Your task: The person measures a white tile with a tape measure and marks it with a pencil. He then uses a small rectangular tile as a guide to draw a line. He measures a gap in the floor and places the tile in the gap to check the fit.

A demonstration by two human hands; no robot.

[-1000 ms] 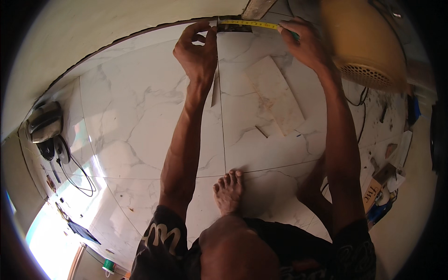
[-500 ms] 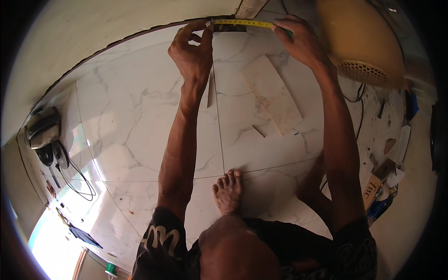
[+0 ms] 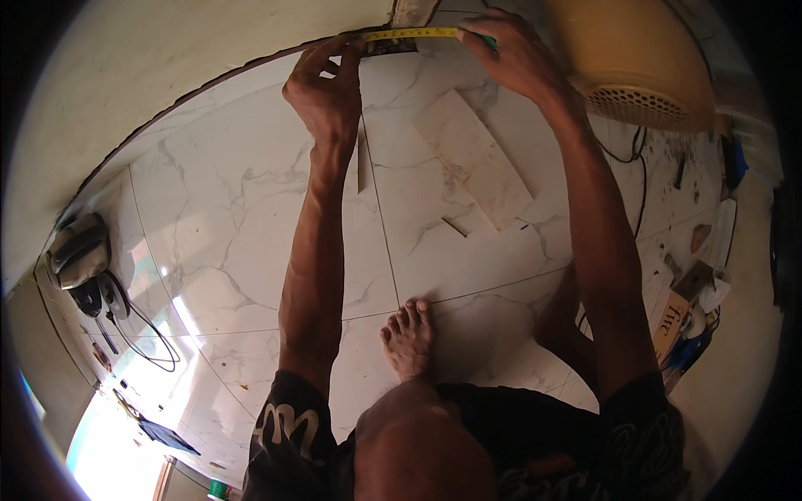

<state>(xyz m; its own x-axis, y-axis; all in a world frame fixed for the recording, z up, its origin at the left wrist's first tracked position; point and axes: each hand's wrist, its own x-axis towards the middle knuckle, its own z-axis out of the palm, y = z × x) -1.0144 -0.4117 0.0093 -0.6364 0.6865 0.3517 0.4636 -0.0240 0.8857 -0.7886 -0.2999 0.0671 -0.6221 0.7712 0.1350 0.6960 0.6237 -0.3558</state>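
Beyond the loose tile piece (image 3: 472, 159), up against the foot of the wall (image 3: 209, 42), I have the tape measure (image 3: 411, 34) in view. Its blade is a narrow yellow ribbon with dark markings too small for me to read, drawn out nearly level from left to right. A bit of green casing (image 3: 489, 42) shows at its right end, mostly covered by fingers. Behind the blade I make out the base of a wooden post (image 3: 415, 12), and just on the near side of it a dark, rough gap (image 3: 393, 48), both farther off than the tile piece.

The exposed blade lies between the two hands. I see the left hand (image 3: 324, 96), beyond the tile piece and to its left, grasping the blade's left end with thumb and forefinger; the very tip is hidden from me. The right hand (image 3: 514, 54), beyond the tile piece and to its right, is wrapped round the casing, its thumb and fingers at the spot where the blade emerges. Nearer than the tile piece, and left of it, I see a bare foot (image 3: 408, 338) flat on the marbled floor (image 3: 234, 209).
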